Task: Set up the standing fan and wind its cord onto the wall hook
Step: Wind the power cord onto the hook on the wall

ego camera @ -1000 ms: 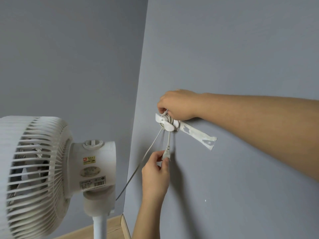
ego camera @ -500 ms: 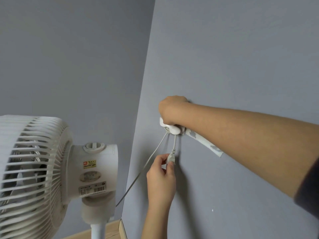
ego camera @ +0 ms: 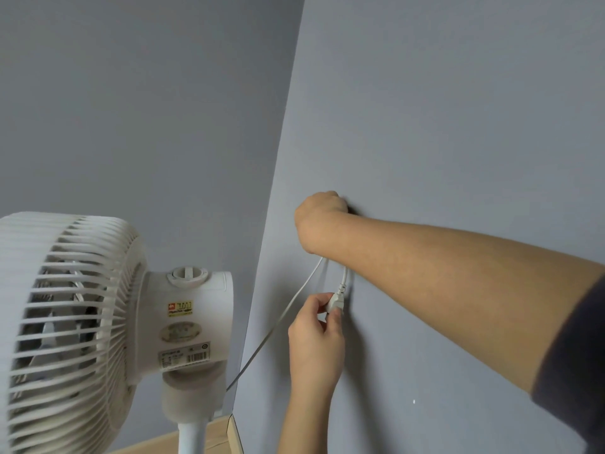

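Observation:
The white standing fan (ego camera: 98, 322) stands upright at the lower left, its grille facing left and its motor housing with labels toward me. Its thin white cord (ego camera: 278, 322) runs from behind the housing up to the grey wall on the right. My right hand (ego camera: 319, 221) is closed against the wall over the hook, which my hand and forearm hide. Just below it, my left hand (ego camera: 316, 339) pinches the white plug (ego camera: 335, 303) at the cord's end, which hangs down from under my right hand.
Two grey walls (ego camera: 458, 126) meet in a corner behind the fan. A strip of light wooden floor (ego camera: 209, 435) shows beside the fan's white pole (ego camera: 191, 437).
My right hand and forearm have moved over the hook and its white strip, which showed before and are now hidden. My left hand keeps its hold on the plug. The view has shifted slightly.

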Action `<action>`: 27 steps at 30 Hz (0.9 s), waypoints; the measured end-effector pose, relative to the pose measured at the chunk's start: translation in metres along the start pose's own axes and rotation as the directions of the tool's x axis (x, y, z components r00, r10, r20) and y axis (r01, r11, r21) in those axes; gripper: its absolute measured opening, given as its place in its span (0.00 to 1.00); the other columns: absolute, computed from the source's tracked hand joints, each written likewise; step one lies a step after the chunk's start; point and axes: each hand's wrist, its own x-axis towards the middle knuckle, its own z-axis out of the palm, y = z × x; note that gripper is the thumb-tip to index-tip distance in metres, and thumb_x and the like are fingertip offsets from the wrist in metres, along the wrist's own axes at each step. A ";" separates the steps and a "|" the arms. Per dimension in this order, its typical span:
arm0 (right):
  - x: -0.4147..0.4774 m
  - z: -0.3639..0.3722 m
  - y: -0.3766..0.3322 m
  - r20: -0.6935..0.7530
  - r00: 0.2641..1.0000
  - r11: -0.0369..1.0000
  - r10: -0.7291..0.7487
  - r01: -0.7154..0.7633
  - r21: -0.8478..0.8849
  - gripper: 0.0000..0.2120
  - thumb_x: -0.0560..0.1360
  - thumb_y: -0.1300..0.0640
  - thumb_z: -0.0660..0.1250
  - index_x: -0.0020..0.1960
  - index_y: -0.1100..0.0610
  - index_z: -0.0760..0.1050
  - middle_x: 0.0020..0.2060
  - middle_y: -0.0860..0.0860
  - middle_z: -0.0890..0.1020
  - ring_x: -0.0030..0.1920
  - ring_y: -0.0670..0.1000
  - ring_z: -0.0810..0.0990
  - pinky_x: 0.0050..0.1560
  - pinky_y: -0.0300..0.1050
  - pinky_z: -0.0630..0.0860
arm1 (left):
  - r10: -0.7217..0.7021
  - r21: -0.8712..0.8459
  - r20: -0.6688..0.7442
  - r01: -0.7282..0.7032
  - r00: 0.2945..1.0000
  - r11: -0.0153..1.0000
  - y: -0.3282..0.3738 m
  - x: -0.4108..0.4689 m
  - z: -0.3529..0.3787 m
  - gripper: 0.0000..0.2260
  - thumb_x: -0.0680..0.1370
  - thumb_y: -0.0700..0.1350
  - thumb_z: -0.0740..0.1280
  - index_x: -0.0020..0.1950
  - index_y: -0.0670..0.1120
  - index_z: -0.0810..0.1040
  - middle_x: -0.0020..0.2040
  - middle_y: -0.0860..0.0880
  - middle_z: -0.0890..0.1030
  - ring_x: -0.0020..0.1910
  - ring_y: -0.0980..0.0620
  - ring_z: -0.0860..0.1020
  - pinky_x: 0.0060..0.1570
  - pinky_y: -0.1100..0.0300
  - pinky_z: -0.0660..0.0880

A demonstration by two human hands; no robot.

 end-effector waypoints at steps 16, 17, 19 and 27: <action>-0.016 0.005 0.024 -0.159 0.969 0.982 -0.187 0.190 0.001 0.14 0.74 0.65 0.62 0.59 0.60 0.75 0.60 0.56 0.75 0.60 0.57 0.74 0.48 0.47 0.68 | -0.082 -0.139 -0.058 0.074 0.995 0.988 -0.005 0.005 -0.006 0.06 0.79 0.40 0.63 0.45 0.49 0.76 0.38 0.49 0.81 0.29 0.54 0.80 0.36 0.51 0.80; -0.015 0.007 0.030 -0.183 0.956 0.973 -0.231 0.226 -0.050 0.14 0.74 0.62 0.63 0.59 0.59 0.74 0.60 0.55 0.73 0.60 0.57 0.73 0.48 0.47 0.66 | -0.105 -0.198 -0.078 0.088 0.991 0.976 -0.007 0.006 -0.006 0.06 0.79 0.39 0.63 0.46 0.49 0.76 0.40 0.48 0.81 0.30 0.53 0.80 0.34 0.54 0.79; -0.014 0.011 0.040 -0.257 0.917 0.952 -0.306 0.288 -0.107 0.17 0.74 0.57 0.64 0.62 0.56 0.72 0.60 0.53 0.71 0.61 0.55 0.70 0.52 0.48 0.65 | -0.144 -0.316 -0.114 0.102 0.983 0.943 -0.009 0.010 -0.007 0.04 0.79 0.38 0.62 0.49 0.45 0.76 0.44 0.44 0.81 0.31 0.51 0.81 0.33 0.59 0.79; -0.009 0.020 0.043 -0.113 0.799 0.806 -0.590 0.591 -0.031 0.11 0.74 0.55 0.64 0.53 0.49 0.82 0.57 0.46 0.78 0.63 0.49 0.70 0.63 0.54 0.68 | -0.200 -0.527 -0.230 0.051 0.952 0.848 -0.006 0.032 -0.007 0.06 0.80 0.35 0.61 0.55 0.38 0.75 0.41 0.45 0.77 0.32 0.53 0.78 0.34 0.66 0.79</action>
